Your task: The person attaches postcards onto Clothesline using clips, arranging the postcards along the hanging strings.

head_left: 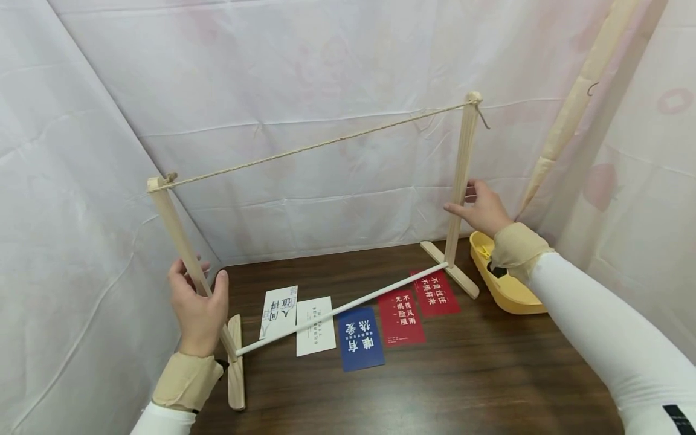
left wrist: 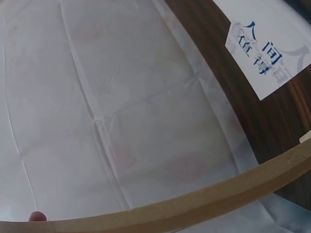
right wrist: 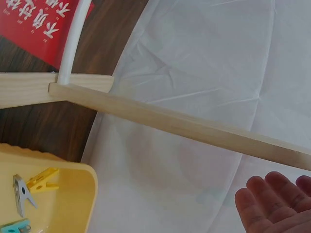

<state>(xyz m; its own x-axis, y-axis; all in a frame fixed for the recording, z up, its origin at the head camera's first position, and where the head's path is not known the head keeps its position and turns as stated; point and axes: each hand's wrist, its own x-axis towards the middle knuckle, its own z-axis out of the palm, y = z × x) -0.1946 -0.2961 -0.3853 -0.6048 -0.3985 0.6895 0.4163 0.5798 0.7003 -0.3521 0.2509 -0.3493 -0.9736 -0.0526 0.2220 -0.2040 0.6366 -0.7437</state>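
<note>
A wooden frame stands with a left post (head_left: 179,232) and a right post (head_left: 462,163), twine (head_left: 326,143) strung between their tops. A white rod (head_left: 353,303) joins them near the feet. My left hand (head_left: 198,308) is around the left post, thumb apart from the wood and fingers partly behind it; one fingertip (left wrist: 37,216) peeks past the post in the left wrist view. At the right post is my right hand (head_left: 484,208), thumb on the near side. In the right wrist view its loosely extended fingers (right wrist: 272,194) are apart from the wood.
Two white cards (head_left: 280,305), a blue card (head_left: 360,356) and two red cards (head_left: 402,332) lie on the dark wooden table (head_left: 462,380). A yellow tray (head_left: 522,302) at the right holds clothes pegs (right wrist: 44,180). White cloth (head_left: 326,217) hangs behind and at the sides.
</note>
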